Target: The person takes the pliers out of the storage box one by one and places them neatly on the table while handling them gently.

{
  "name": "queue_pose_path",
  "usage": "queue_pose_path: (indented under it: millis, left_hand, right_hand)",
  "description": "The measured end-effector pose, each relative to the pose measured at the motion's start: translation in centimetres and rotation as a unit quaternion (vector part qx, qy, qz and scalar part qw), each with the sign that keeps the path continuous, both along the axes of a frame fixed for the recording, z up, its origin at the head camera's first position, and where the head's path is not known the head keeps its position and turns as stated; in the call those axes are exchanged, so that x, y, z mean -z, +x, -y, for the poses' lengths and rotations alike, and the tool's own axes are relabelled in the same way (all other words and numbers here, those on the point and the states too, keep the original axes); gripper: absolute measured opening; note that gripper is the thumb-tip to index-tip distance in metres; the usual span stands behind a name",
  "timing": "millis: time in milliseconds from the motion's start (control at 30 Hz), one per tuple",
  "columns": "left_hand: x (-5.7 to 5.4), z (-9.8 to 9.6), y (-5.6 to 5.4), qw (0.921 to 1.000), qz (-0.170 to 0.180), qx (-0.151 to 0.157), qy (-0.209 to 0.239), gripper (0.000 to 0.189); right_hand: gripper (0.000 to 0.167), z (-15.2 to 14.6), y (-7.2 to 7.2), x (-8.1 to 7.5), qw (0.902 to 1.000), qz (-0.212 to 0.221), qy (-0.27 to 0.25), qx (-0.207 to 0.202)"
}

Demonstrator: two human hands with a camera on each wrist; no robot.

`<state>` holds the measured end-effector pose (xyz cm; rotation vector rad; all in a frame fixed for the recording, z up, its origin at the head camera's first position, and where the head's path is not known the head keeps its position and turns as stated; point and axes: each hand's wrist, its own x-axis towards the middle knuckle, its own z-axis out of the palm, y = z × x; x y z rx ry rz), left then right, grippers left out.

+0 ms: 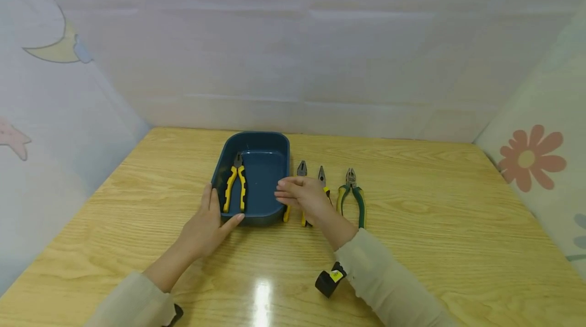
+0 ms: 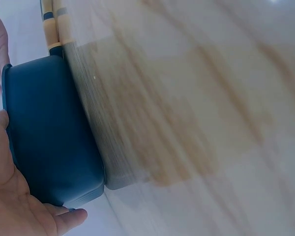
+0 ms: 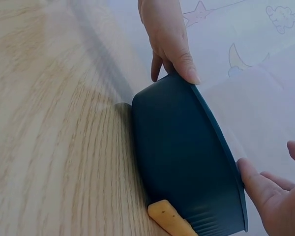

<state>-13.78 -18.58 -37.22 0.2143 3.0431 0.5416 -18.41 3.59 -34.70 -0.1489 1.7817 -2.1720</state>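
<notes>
A dark blue tray (image 1: 270, 215) stands on the wooden table, with yellow-and-black pliers (image 1: 228, 192) lying inside along its left side. My left hand (image 1: 201, 230) holds the tray's near left corner, thumb on the near rim and fingers against the left wall. At the right rim is my right hand (image 1: 306, 197), fingers fairly straight; in the right wrist view a fingertip (image 3: 248, 169) touches the rim. Beside the tray lie more yellow-handled pliers (image 1: 302, 168) and long-nosed pliers (image 1: 321, 174), both partly hidden by my right hand. Green-and-yellow pliers (image 1: 361, 205) lie farthest right.
The wooden table (image 1: 435, 205) reaches back to a pale cloth wall (image 1: 293, 62). Patterned side walls, one with a red flower (image 1: 533, 158), stand at left and right. A black device with a yellow label (image 1: 329, 280) sits at my right wrist.
</notes>
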Motion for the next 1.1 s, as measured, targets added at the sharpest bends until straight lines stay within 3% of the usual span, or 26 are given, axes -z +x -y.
queue_pose_path:
  millis: [267, 1100]
  left_hand:
    - [0.3, 0.0, 0.2, 1.0, -0.001, -0.003, -0.004, 0.098]
    - [0.2, 0.0, -0.1, 0.9999, -0.012, -0.002, -0.005, 0.098]
  right_hand:
    - [0.034, 0.6, -0.1, -0.1, 0.9995, 0.021, 0.021, 0.005]
    - [0.041, 3.1, -1.3, 0.2, 0.9978, -0.013, 0.055, -0.036]
